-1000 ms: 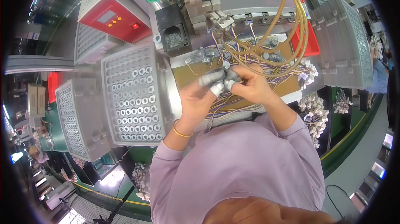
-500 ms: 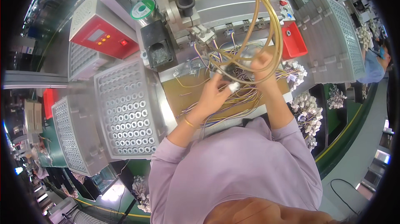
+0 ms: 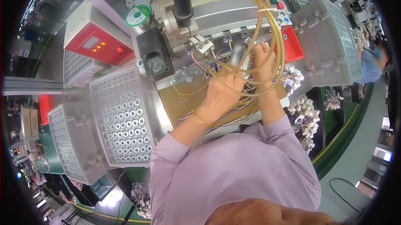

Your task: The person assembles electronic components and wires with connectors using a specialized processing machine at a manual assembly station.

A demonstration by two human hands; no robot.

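My left hand (image 3: 223, 91) reaches over a bundle of thin coloured wires (image 3: 246, 101) on the brown work surface (image 3: 184, 97). Its fingertips are smeared by motion and partly covered by looping amber tubes (image 3: 277, 37). Beside a blurred pale grey shape (image 3: 238, 54) near those fingers, my right hand (image 3: 263, 64) is closed, fingers curled, at the machine's front edge. What the right fingers grip is hidden. Above the left hand, a metal machine head (image 3: 202, 46) has wires hanging at its clamps.
To the left stands a clear tray (image 3: 125, 129) with rows of metal rings. Behind it are a red-fronted control box (image 3: 98, 43), a solder spool (image 3: 138, 16) and a black bin (image 3: 154, 51). A red bin (image 3: 294, 45) and bunched white connectors (image 3: 305, 116) lie to the right.
My left hand has moved forward and right, closer to my right hand and the machine. My right hand has changed its finger pose, now curled at the machine edge. The whole view shifted slightly.
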